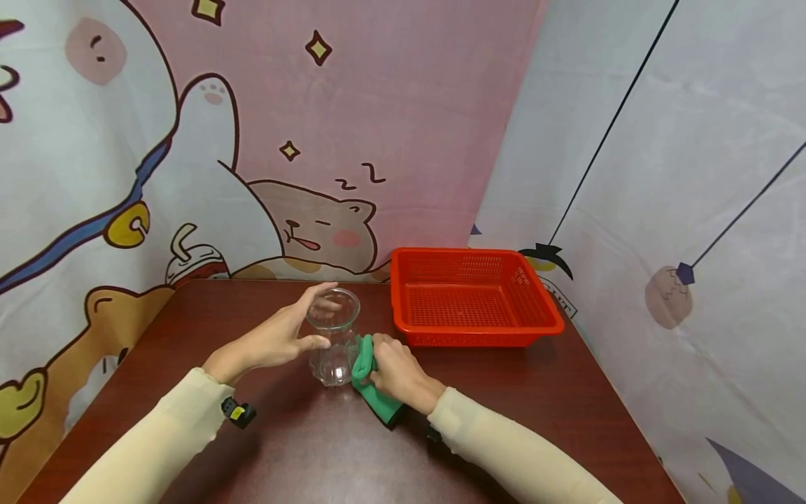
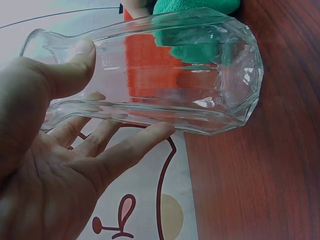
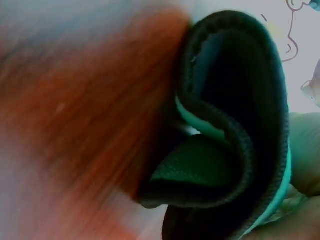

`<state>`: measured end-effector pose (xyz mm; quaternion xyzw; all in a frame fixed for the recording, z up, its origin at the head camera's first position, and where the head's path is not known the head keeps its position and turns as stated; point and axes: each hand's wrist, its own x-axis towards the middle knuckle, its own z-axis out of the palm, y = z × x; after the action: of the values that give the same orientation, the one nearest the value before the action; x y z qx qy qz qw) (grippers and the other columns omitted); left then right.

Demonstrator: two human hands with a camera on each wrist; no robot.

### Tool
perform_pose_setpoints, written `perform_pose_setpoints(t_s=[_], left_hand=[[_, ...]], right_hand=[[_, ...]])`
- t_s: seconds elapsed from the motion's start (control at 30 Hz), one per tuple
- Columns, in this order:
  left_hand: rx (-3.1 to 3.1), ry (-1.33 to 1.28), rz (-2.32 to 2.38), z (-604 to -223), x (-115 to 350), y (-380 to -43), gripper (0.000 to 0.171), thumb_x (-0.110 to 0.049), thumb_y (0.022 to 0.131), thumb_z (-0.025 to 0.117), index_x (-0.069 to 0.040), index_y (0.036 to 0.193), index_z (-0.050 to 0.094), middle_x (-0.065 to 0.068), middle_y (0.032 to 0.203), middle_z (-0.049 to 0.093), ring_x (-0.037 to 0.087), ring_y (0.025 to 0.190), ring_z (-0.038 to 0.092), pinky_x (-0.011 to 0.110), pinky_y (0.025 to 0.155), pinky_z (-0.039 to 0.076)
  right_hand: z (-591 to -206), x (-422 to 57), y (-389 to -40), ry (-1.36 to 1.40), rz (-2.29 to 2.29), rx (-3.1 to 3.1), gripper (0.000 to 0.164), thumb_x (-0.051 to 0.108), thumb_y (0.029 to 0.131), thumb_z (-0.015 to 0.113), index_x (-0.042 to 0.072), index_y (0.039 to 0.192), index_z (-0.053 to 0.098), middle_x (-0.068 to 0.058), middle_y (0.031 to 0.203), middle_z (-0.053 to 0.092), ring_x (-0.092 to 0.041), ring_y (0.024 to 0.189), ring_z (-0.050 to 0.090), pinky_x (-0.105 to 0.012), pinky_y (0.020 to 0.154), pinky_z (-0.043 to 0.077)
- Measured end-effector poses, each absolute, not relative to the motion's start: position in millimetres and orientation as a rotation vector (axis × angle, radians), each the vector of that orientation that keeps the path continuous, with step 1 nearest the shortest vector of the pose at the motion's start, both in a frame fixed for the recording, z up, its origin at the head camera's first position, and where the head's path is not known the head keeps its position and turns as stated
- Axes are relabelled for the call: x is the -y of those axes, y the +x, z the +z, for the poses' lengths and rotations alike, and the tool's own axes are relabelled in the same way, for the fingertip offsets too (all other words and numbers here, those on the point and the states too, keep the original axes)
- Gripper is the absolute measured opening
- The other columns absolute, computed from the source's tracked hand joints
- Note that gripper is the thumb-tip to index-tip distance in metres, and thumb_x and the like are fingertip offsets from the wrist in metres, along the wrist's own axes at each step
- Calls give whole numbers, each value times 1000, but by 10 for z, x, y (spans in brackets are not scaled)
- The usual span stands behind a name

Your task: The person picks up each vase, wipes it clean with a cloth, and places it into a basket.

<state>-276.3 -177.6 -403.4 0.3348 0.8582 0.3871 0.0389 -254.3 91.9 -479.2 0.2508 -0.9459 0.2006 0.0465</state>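
A clear, faceted glass vase with a flared rim stands upright on the table. My left hand is around its upper part, thumb on the near side and fingers on the far side, as the left wrist view shows through the glass. My right hand grips a folded green cloth against the vase's right side. Dark edging borders the cloth, which hangs in loops in the right wrist view. Folds of cloth hide part of the right fingers.
A red perforated plastic basket sits at the back right of the dark reddish-brown table. Behind it hangs a cartoon-printed cloth backdrop, reaching the table's back edge and both sides.
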Motion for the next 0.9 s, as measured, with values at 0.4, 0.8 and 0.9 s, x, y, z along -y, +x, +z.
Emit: perform_pose_setpoints(t_s=[0.4,0.8,0.9], left_hand=[[-2639,1011,1193,-4031,1786,-2741,99,-13,97,80,-35,169,16,3,154,59,27,139,61,58,112,50],[-2643,1001,1187,-4047,1791,-2741,98,-15,97,80,-37,169,15,2,154,59,25,140,60,58,113,49],[-2647,1004,1188,-4049,1792,-2745,98,-15,97,80,-37,169,16,3,153,59,25,140,60,58,114,49]], right_hand=[[-4772,-926,-2566,736,764,2898,36,16,86,90,10,106,61,-1,93,62,-14,80,59,-28,70,53],[-4790,-939,-2548,740,833,2849,32,14,88,87,9,109,63,-1,96,64,-13,84,59,-27,73,53],[-4772,-936,-2538,745,842,2810,35,16,87,89,8,110,65,-2,99,66,-14,87,62,-28,76,56]])
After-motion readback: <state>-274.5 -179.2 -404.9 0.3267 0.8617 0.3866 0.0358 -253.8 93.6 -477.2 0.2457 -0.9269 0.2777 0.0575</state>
